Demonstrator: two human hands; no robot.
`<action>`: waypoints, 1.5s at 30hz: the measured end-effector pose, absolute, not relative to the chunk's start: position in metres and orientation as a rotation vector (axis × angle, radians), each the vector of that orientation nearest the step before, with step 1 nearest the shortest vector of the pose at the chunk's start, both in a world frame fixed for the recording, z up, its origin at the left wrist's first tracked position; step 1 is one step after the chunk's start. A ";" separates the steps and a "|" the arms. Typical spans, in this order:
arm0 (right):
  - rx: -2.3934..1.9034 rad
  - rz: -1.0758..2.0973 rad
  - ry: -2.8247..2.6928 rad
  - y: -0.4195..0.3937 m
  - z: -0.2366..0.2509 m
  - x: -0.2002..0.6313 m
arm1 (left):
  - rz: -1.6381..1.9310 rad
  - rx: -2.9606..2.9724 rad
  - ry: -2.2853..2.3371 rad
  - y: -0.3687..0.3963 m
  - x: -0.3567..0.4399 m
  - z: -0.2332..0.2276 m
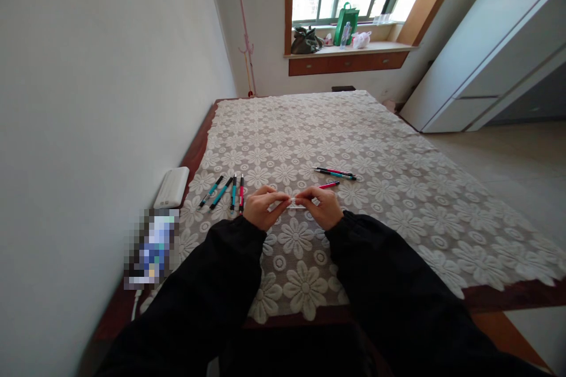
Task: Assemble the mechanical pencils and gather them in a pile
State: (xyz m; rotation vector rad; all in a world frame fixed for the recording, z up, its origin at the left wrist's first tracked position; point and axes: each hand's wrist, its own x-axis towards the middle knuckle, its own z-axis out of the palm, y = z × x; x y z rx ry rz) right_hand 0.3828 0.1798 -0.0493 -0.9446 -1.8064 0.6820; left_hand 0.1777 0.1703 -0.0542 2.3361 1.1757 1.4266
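Observation:
My left hand point(266, 208) and my right hand point(320, 206) meet above the flowered tablecloth, fingertips pinched. Between them they hold a small, thin, whitish piece point(297, 207); its exact kind is too small to make out. Left of my left hand lie several slim pens or mechanical pencils: teal-and-black ones point(221, 192) and a red-and-black one point(241, 193). Just beyond my right hand rests a red-and-black pen point(329, 185), partly hidden by that hand. Farther back, a teal-and-black pen point(335, 174) lies close beside another red-and-black one point(332, 170).
The lace tablecloth point(305, 135) covers a dark red wooden table against the left wall. On the left edge are a white power bank point(171, 187) and a blurred-out phone point(152, 250) with a white cable point(135, 306). Bags stand on the windowsill; a white fridge point(481, 59) is at right.

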 end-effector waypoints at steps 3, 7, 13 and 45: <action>-0.934 0.653 -1.832 0.179 -0.047 0.383 | 1.421 2.327 1.184 0.170 0.178 -0.055; -0.933 0.633 -1.850 0.178 -0.046 0.382 | 1.410 2.314 1.188 0.170 0.177 -0.056; -0.918 0.600 -1.889 0.178 -0.049 0.383 | 1.406 2.302 1.186 0.170 0.178 -0.054; -0.920 0.535 -1.940 0.176 -0.046 0.382 | 1.371 2.366 1.206 0.168 0.177 -0.053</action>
